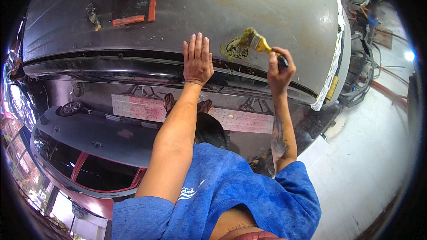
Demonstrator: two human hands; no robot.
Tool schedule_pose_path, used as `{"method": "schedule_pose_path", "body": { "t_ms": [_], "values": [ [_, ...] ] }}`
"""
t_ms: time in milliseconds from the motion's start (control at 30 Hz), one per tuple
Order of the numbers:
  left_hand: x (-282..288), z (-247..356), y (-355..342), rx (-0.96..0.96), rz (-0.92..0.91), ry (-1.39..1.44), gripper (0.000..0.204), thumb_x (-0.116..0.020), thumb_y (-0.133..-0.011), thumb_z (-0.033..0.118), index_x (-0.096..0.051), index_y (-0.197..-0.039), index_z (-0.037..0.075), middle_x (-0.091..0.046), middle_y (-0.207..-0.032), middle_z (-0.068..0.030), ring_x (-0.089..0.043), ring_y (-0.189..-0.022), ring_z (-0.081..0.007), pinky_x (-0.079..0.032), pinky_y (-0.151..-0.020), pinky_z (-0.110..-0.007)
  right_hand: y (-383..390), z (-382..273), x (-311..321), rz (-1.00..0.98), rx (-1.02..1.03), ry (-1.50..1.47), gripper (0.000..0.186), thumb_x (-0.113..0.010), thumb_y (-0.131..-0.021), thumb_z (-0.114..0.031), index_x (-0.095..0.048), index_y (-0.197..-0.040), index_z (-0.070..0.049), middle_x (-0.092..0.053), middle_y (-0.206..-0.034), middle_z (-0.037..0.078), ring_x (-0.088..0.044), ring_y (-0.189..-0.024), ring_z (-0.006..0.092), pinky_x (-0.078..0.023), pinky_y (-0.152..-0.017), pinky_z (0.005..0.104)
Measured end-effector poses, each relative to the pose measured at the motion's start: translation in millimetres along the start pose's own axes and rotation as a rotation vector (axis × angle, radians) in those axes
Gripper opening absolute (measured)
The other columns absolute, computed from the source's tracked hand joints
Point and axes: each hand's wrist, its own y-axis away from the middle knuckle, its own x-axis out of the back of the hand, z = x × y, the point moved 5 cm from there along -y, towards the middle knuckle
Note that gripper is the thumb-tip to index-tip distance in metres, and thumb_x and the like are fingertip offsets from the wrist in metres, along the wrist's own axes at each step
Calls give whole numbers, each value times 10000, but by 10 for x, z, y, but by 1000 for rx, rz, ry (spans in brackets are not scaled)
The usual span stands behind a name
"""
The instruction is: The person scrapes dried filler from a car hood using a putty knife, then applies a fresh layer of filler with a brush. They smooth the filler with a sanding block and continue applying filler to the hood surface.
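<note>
My left hand lies flat near the edge of a dark grey vehicle panel, fingers stretched out and pointing away from me. It holds nothing. My right hand is closed around the dark handle of a paintbrush with a yellow ferrule. The bristles are coated in yellow-green stuff and sit at a wet, dark, yellow-rimmed patch on the panel. Whether the bristle tips touch it I cannot tell. Farther left on the panel lie two orange strips and a small crumpled-looking object.
White masking material runs along the panel's right edge. My bare feet are on a red-stained perforated plank. Behind me at the left stands a grey car. A loose bumper frame and another person are at the far right.
</note>
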Motion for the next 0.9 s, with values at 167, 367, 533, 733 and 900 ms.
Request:
{"method": "schedule_pose_path", "body": {
  "t_ms": [167, 367, 533, 733, 900],
  "values": [
    [2, -2, -9, 9, 7, 3, 529, -476, -960, 196, -376, -1448, 18, -346, -1525, -171, -277, -1441, -354, -145, -1196, -540, 99, -74, -145, -113, 78, -79, 95, -633, -880, -49, -650, -937, 25, -620, -792, 94, -584, -705, 140, -465, -641, 272],
    [39, 15, -10, -1, 33, 7, 521, -478, -958, 185, -386, -1441, 15, -356, -1520, -168, -287, -1437, -351, -154, -1195, -538, 71, -60, -67, -59, 102, -20, 98, -624, -888, -48, -654, -940, 29, -621, -786, 69, -575, -711, 114, -465, -639, 269],
    [31, 14, -13, 3, 28, 4, 521, -474, -959, 186, -384, -1442, 13, -356, -1521, -164, -290, -1437, -348, -154, -1195, -536, 37, 31, 3, -26, 22, -68, 94, -620, -890, -38, -653, -949, 28, -612, -789, 52, -558, -719, 88, -449, -634, 242],
    [26, 6, -14, -2, 33, -9, 532, -482, -953, 189, -379, -1444, 13, -357, -1521, -163, -296, -1433, -347, -159, -1195, -533, 146, -22, -47, -100, 119, -10, 122, -635, -884, -66, -657, -958, 27, -617, -798, 71, -579, -719, 131, -466, -660, 269],
    [8, -5, -2, -15, 23, -18, 572, -504, -947, 207, -352, -1466, 23, -331, -1529, -186, -286, -1435, -364, -164, -1195, -541, 14, 118, 20, -5, -20, -89, 101, -621, -909, -49, -656, -962, 29, -616, -809, 20, -538, -678, 56, -430, -577, 218]
  ]
}}
